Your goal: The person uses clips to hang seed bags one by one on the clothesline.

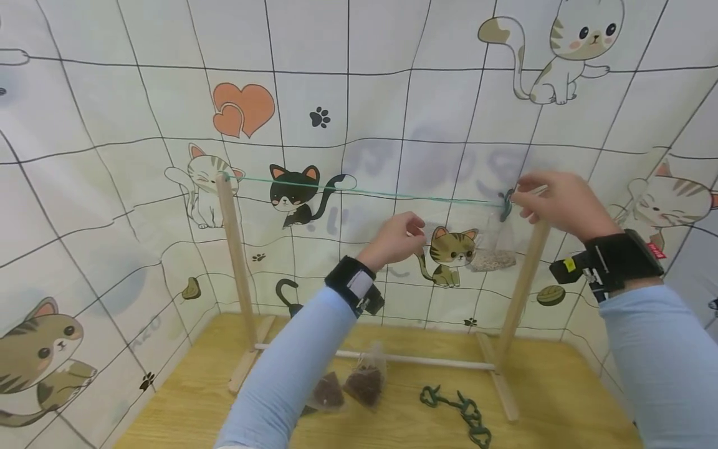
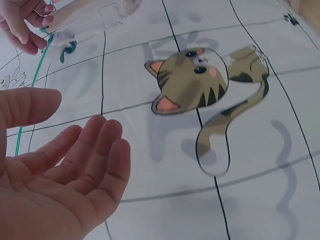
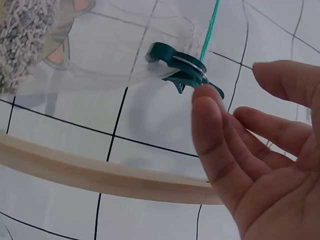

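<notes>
A dark green plastic clip [image 3: 177, 62] sits on the green string [image 1: 359, 190] near the right post. From it hangs a see-through pouch [image 1: 493, 259] with pale, small pellets at its bottom. My right hand [image 1: 552, 199] is at the clip, a fingertip right against its end and the thumb [image 3: 282, 80] spread apart from it. Lower and to the left, my left hand [image 1: 395, 237] hovers below the string with relaxed, slightly bent fingers [image 2: 95, 150] and nothing in them.
A wooden frame with a left post [image 1: 235, 262], a right post [image 1: 524, 287] and a white lower bar [image 1: 437, 360] stands on the wooden table [image 1: 555, 399]. Two pouches with dark brown contents [image 1: 364, 383] lie by my left sleeve. Several green clips [image 1: 471, 411] lie at the front right.
</notes>
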`<control>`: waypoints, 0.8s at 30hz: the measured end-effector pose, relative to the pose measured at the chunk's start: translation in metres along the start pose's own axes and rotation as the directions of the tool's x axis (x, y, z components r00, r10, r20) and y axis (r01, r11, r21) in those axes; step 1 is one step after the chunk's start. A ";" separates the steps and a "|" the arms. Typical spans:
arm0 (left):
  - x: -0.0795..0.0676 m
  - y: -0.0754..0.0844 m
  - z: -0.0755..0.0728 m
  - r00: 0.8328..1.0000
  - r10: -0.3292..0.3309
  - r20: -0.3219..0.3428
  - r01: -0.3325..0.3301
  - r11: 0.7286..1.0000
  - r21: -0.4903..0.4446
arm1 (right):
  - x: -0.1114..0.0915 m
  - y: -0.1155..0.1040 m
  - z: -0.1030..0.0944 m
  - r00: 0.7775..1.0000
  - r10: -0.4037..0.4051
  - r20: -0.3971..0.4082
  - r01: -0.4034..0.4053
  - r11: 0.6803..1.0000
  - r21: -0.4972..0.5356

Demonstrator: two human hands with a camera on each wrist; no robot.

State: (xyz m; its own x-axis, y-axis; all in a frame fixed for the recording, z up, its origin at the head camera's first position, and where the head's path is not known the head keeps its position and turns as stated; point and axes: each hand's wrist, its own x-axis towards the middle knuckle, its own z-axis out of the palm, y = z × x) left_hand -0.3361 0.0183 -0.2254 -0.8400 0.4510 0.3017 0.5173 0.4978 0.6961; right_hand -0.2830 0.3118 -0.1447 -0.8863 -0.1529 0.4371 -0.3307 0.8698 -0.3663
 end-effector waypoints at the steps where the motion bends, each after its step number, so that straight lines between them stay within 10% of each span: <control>1: -0.003 -0.003 -0.002 1.000 0.005 0.003 -0.005 1.000 0.020 | -0.005 0.000 0.002 0.999 -0.012 -0.038 0.012 1.000 0.007; 11: -0.054 -0.022 -0.018 0.987 0.141 -0.080 -0.126 0.977 0.171 | -0.065 -0.004 0.043 0.917 -0.116 -0.381 0.172 0.978 0.118; 18: -0.103 -0.050 -0.007 0.915 0.298 -0.273 -0.234 0.941 0.245 | -0.113 0.000 0.100 0.873 -0.135 -0.469 0.223 0.965 0.137; 24: -0.146 -0.085 0.020 0.883 0.264 -0.388 -0.154 0.944 0.291 | -0.147 0.007 0.154 0.880 -0.082 -0.468 0.174 0.972 0.156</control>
State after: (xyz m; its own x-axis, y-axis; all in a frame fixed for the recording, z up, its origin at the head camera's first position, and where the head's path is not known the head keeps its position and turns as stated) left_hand -0.2538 -0.0750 -0.3412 -0.6689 0.2420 0.7029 0.6655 0.6162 0.4212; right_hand -0.2051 0.2685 -0.3376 -0.6012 0.0136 0.7990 -0.5263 0.7457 -0.4087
